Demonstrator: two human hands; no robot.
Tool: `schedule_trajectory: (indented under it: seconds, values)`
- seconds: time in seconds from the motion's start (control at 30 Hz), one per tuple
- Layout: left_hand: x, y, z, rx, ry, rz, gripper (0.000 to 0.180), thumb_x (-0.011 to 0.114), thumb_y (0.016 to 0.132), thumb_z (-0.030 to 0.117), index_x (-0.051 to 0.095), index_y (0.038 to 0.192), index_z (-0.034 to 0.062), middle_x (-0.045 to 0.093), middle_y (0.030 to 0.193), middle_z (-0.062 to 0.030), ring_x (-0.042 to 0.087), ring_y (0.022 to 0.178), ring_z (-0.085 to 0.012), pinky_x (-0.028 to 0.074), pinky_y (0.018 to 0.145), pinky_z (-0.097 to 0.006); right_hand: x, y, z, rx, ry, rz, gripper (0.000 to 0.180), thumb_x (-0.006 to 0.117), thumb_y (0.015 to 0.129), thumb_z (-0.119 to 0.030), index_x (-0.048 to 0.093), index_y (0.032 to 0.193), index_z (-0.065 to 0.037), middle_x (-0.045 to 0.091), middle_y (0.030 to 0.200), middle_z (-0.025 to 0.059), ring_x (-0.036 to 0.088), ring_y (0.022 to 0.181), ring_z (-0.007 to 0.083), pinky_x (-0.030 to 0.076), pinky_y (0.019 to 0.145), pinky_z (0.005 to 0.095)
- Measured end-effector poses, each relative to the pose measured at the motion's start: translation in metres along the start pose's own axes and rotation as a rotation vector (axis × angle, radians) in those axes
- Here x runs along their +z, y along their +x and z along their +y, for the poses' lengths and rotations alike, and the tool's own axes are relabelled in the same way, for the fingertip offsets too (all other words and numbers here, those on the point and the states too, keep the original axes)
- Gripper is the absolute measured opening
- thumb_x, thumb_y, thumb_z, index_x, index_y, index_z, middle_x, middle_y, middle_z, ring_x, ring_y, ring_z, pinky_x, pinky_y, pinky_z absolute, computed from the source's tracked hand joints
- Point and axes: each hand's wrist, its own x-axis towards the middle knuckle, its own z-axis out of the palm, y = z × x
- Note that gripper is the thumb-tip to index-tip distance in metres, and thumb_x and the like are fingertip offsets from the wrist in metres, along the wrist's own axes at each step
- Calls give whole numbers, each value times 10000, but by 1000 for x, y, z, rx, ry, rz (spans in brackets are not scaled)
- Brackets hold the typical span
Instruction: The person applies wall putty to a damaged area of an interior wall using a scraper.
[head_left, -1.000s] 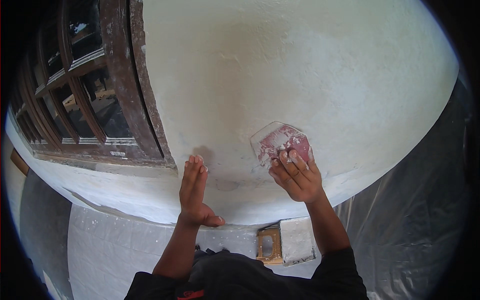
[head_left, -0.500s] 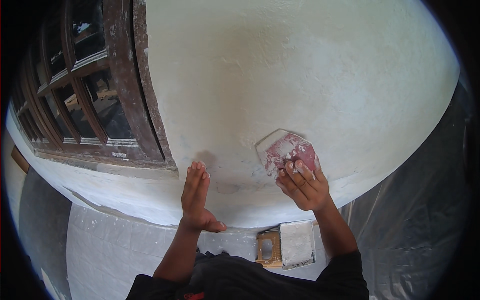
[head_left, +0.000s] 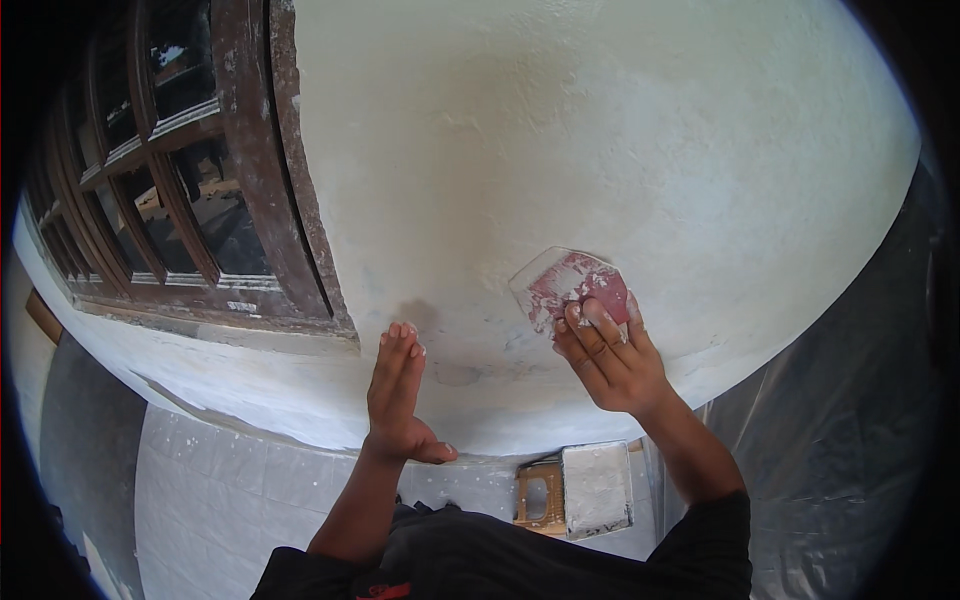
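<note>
My right hand (head_left: pixel 622 370) holds a pinkish-red putty spreader (head_left: pixel 590 285) smeared with white putty. Its fingers press flat over the blade, and the blade's pale edge lies against the cream-white wall (head_left: pixel 720 190). To the left, my left hand (head_left: pixel 397 400) is held up near the wall with its fingers stretched out and thumb apart. White residue marks its fingertips, and nothing is in it. Whether those fingertips touch the wall I cannot tell. Grey smudges and uneven patches show on the wall between the two hands.
A brown wooden window frame (head_left: pixel 250 180) with glass panes takes up the upper left. Below the wall, a square putty-covered tray (head_left: pixel 597 490) sits by a tan stool (head_left: pixel 540 497). White-spotted grey sheeting (head_left: pixel 240 490) covers the floor, and dark plastic sheeting (head_left: pixel 830 430) hangs at right.
My right hand and the putty spreader have moved slightly upward along the wall, with the forearm swinging a little right. My left hand has barely shifted.
</note>
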Motion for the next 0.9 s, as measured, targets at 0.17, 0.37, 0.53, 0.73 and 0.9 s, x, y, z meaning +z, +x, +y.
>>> schedule_trajectory:
  seconds: [0.17,0.37,0.53,0.73,0.9]
  values:
    - [1,2,1,15,7,-25,1043,425,773,799,425,1336,-78,427,1366,-306,379,1312,-451,257,1084,-549,1,-1,7,-77,-78,-17,213,633,874,-223,689,1052,-119,640,1173,58,503,1248,221,425,1012,533]
    - [-14,0,-11,26,68,23,1051,421,781,792,379,1362,-83,387,1392,-316,342,1328,-467,243,1088,-561,-5,-13,-10,9,22,199,234,668,853,-295,693,1028,-142,665,1114,31,565,1160,203,450,987,502]
    - [-30,14,-19,69,143,91,1063,372,797,792,336,1378,-98,324,1429,-322,293,1353,-467,224,1095,-571,-23,-6,-41,491,426,472,193,534,921,-71,545,1081,36,652,1016,234,636,998,379,504,905,468]
    - [-49,48,-46,114,97,175,1014,264,854,762,281,1413,-84,264,1479,-278,251,1390,-403,175,1139,-495,-11,22,-75,1046,1080,710,137,553,924,-17,553,1053,32,661,936,140,629,854,185,513,779,311]
    - [-60,59,-73,143,121,132,1019,238,852,769,279,1415,-80,271,1475,-274,251,1391,-396,185,1137,-496,9,46,-63,1296,1331,730,136,594,927,-77,592,1022,20,649,876,53,548,702,79,442,604,228]
